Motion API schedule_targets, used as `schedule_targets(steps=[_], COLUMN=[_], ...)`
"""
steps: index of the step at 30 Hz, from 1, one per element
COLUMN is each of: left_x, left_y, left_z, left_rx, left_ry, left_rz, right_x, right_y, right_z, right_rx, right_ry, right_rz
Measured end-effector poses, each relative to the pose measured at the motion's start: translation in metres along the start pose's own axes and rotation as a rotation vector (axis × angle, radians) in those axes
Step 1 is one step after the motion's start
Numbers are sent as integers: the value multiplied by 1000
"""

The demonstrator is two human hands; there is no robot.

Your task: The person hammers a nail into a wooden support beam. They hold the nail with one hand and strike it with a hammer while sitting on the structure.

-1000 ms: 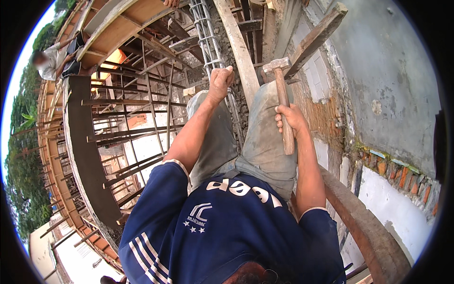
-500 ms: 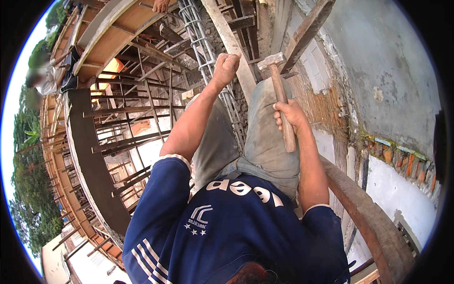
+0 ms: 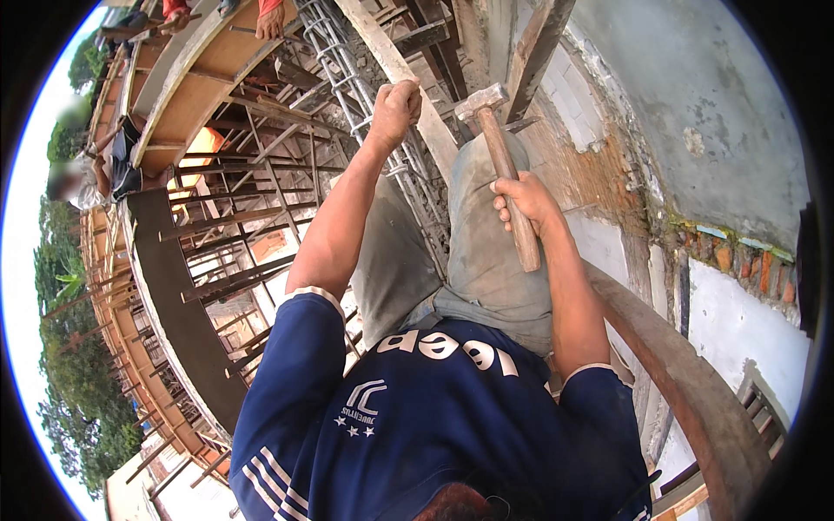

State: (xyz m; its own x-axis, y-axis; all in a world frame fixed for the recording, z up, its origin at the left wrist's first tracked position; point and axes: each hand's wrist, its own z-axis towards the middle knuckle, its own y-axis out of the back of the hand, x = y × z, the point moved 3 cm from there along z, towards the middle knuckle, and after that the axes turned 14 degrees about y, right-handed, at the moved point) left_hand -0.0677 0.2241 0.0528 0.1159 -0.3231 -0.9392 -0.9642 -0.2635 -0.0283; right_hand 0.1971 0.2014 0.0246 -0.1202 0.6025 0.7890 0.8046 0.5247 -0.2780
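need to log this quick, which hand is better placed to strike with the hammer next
Right. The right hand already grips the hammer by its wooden handle, head raised near the plank. The left hand is a closed fist on the rebar cage, seemingly steadying.

**Wood, steel and weathered masonry**

The hammer (image 3: 502, 165) has a smooth pale wooden handle and a dull grey metal head. The ribbed steel rebar cage (image 3: 347, 65) looks rusty and matt. The grey plastered wall (image 3: 695, 95) is rough and stained above bare red brick (image 3: 591, 169). The curved timber beam (image 3: 686, 382) looks worn. The grey cloth trousers (image 3: 482, 252) are dusty.
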Motion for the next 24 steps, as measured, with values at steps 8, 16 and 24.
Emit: schedule_targets(steps=[8,16,24], left_x=[16,3,-125], left_y=[16,13,29], left_z=[-45,-84,-222], left_rx=[-175,-314,-400], left_ry=[-195,-324,-757], left_rz=[-38,-85,-278], right_x=[3,-2,-4], right_y=[-2,-1,15], right_z=[-2,3,6], right_rx=[9,24,33], right_ry=[0,6,-24], right_rz=[-13,-11,-48])
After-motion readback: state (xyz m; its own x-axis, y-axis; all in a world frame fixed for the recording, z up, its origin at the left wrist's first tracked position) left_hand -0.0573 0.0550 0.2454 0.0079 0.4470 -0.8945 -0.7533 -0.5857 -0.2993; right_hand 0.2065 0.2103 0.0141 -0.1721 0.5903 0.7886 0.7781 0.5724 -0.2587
